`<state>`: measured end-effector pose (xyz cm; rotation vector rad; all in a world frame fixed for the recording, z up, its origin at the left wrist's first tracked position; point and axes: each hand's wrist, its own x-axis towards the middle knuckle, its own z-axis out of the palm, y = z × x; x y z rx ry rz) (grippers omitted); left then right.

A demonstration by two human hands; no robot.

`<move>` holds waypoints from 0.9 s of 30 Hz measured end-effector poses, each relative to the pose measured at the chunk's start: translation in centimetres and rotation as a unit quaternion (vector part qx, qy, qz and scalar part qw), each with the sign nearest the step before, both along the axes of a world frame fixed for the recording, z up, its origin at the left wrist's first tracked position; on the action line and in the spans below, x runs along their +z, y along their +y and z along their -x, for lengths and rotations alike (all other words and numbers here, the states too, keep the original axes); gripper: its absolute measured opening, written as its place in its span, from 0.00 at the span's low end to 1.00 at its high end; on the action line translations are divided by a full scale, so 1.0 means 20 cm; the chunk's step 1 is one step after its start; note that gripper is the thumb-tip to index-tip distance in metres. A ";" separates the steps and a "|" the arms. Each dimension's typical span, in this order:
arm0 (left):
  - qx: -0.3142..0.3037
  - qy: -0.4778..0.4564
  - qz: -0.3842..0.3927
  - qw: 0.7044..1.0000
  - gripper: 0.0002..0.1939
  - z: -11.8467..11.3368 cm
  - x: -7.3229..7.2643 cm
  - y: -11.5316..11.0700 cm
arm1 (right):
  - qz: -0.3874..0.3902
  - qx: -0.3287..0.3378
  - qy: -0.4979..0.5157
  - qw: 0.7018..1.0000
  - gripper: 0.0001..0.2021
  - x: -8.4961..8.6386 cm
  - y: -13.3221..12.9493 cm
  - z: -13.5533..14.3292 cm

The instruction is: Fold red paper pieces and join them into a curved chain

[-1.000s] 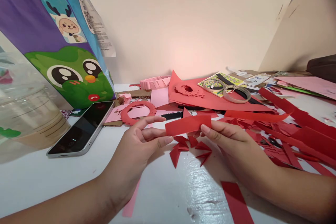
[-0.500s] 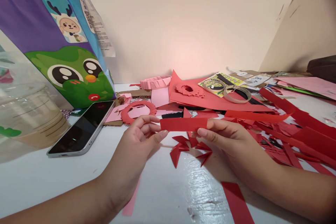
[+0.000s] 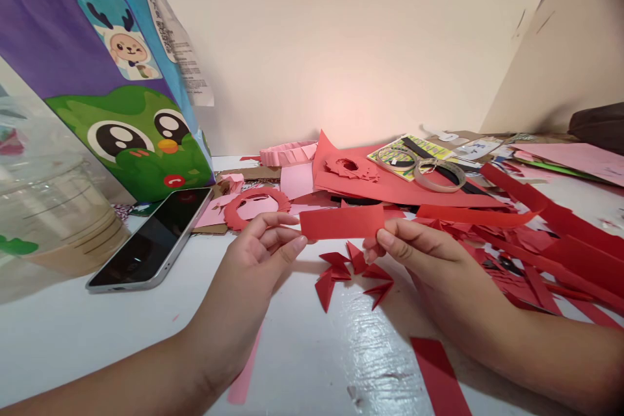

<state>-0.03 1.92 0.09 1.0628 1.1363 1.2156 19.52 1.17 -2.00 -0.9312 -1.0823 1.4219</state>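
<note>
A red paper strip (image 3: 342, 222) is stretched between my two hands, above the white table (image 3: 302, 351). My left hand (image 3: 266, 257) pinches its left end between thumb and fingers. At the other end, my right hand (image 3: 414, 250) grips the lower right corner. Below the strip lie several small folded red paper pieces (image 3: 332, 273), loosely arranged in a ring. Nearer to me, a flat red strip (image 3: 440, 374) lies under my right forearm's side, and a pink strip (image 3: 246, 374) is partly hidden by my left wrist.
A phone (image 3: 151, 240), a plastic cup (image 3: 73, 214) and a tall paper bag (image 3: 131, 78) stand or lie at left. Behind are a red folded-paper ring (image 3: 256, 208), red sheets (image 3: 400, 185) and tape rolls (image 3: 440, 175). Red scraps (image 3: 526, 260) crowd the right.
The strip's right end has risen and the strip now tilts slightly, showing more of its face. My right fingers have shifted lower on its corner; my left hand has barely moved.
</note>
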 end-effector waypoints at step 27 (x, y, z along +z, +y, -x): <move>-0.098 0.122 -0.107 0.982 0.07 0.01 0.00 -0.12 | -0.199 0.029 -0.139 0.970 0.05 0.02 -0.09 -0.02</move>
